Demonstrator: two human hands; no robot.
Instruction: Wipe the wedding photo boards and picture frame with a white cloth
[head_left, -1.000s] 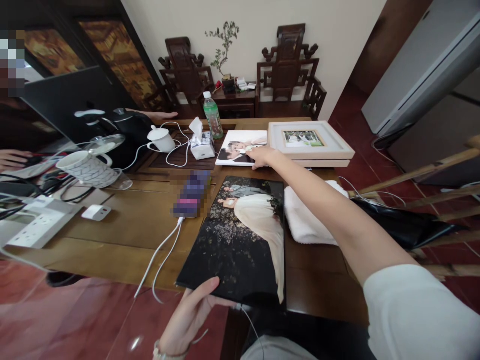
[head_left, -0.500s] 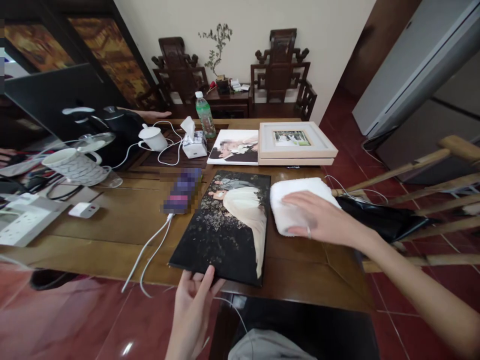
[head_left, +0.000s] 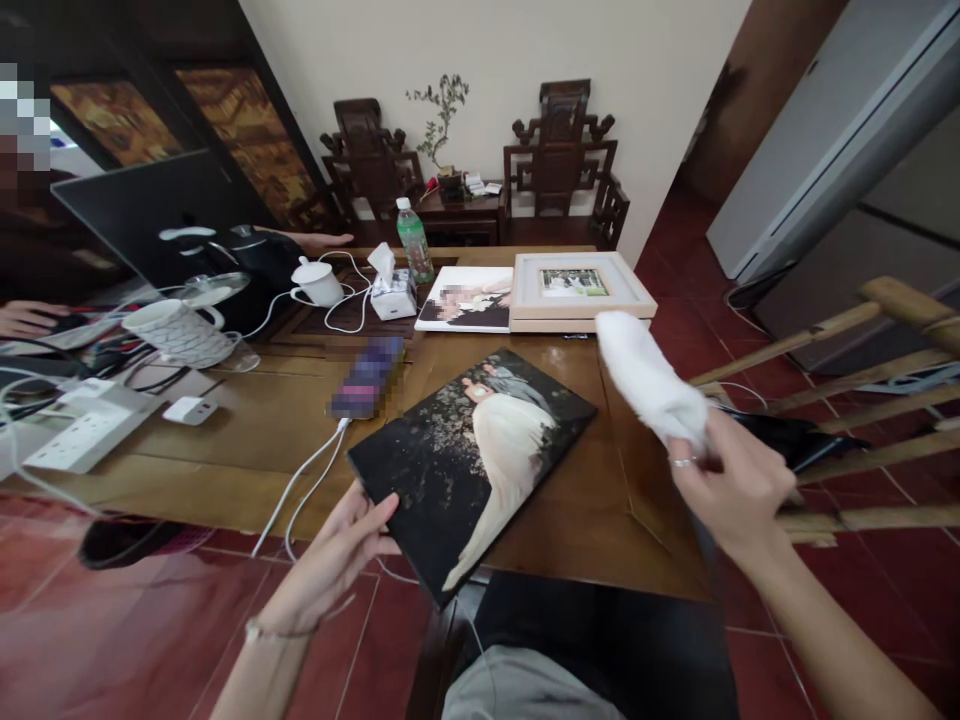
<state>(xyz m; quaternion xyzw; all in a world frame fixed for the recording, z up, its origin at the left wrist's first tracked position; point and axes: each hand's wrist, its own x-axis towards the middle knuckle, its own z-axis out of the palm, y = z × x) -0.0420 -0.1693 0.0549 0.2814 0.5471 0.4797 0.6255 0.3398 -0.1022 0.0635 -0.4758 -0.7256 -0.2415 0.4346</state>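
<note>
My left hand (head_left: 349,545) grips the near left edge of a dark photo panel (head_left: 420,510), thumb on top and fingers beneath. The panel shows a figure in a long white dress and lies turned at an angle, its near corner jutting past the table edge. My right hand (head_left: 731,485), with a ring on one finger, pinches a folded white towel (head_left: 649,380) by its near end. The towel is raised to the right of the panel, apart from it. Behind the panel are a white-edged photo print (head_left: 465,315) and light wooden picture frames (head_left: 637,305), stacked.
On the wooden table (head_left: 262,440) stand a charging phone (head_left: 367,378), a tissue box (head_left: 393,295), a green-labelled bottle (head_left: 415,240), cups, a power strip (head_left: 94,430) and cables. Another person's hand (head_left: 34,318) is at the far left. A bamboo chair (head_left: 817,330) stands right.
My right hand has closed on the towel and lifted it off the table. The photo panel has been turned clockwise, with my left hand shifting left along its edge.
</note>
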